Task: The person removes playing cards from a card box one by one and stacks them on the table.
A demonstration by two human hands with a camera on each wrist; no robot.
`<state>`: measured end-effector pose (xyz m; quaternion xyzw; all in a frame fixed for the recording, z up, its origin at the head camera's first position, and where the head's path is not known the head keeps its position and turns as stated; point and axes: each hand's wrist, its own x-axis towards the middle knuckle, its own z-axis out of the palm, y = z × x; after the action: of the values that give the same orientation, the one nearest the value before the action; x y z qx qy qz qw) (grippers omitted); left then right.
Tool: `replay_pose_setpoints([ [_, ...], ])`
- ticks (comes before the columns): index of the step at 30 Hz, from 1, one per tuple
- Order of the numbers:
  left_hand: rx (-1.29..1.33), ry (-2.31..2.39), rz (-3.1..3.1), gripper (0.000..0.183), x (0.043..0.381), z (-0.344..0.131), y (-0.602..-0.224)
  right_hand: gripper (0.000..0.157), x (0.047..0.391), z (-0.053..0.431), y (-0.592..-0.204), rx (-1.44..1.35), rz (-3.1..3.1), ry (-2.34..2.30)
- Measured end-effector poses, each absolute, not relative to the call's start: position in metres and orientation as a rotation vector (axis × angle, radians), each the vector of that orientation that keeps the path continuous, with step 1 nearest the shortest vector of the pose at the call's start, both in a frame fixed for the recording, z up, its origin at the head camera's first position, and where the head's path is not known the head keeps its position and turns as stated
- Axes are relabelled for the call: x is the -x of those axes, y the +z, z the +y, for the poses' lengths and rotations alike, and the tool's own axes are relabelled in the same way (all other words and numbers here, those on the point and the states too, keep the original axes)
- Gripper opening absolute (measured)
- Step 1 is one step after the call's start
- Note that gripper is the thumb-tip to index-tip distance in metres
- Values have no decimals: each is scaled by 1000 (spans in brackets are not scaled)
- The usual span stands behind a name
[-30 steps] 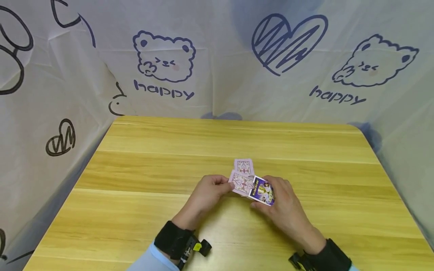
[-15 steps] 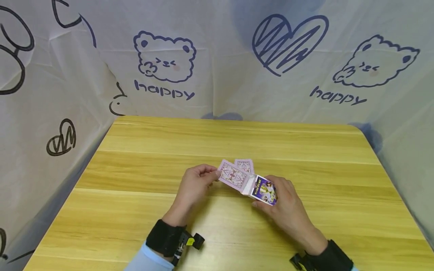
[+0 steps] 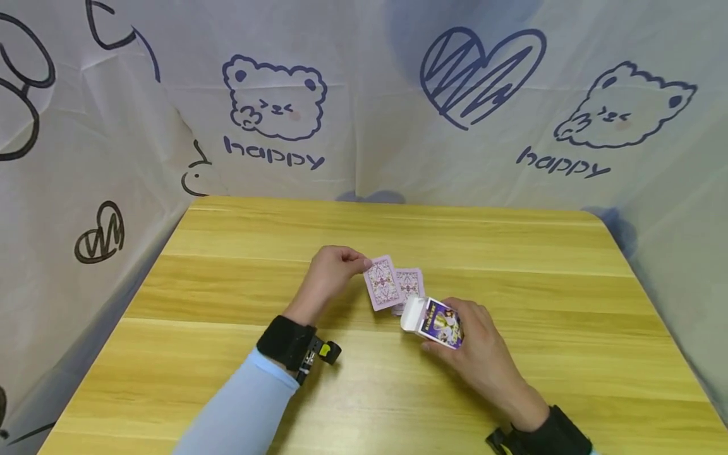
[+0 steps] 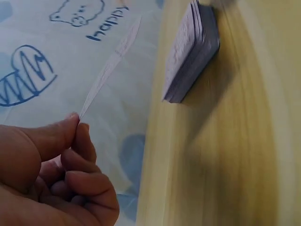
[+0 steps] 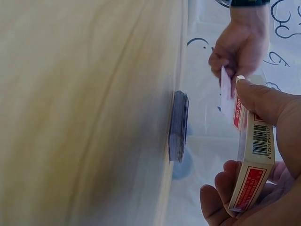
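Note:
My left hand (image 3: 332, 275) pinches a playing card (image 3: 383, 283) by its corner between thumb and forefinger. In the left wrist view the card (image 4: 110, 68) shows nearly edge-on, raised above the table. Behind and right of it a deck of cards (image 3: 409, 284) lies on the table, patterned pink back up; its thick stacked edge (image 4: 200, 56) faces the left wrist camera. My right hand (image 3: 478, 347) grips a purple and white card box (image 3: 440, 323) by its sides. The box's white open end points left toward the deck. In the right wrist view its barcode side (image 5: 261, 141) shows.
All this stands on a light wood table (image 3: 227, 303). White cloth (image 3: 375, 114) with drawn bears and hearts hangs behind the table and at its sides.
My left hand has drawn the card away from the box's mouth, moving left and then farther back, and turned it more upright. The right hand and box have stayed nearly in place.

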<state>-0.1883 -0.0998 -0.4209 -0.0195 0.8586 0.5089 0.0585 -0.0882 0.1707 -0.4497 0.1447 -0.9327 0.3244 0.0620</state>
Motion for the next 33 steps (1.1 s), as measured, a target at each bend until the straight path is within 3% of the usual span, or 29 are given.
replay_pose_setpoints([
  [12, -152, 1197, 2607, 16, 235, -69, -423, 80, 81, 171, -456, -590, -2819, 910],
  [33, -111, 1088, 2599, 17, 248, -49, -445, 80, 84, 173, -462, -681, -2746, 890],
])
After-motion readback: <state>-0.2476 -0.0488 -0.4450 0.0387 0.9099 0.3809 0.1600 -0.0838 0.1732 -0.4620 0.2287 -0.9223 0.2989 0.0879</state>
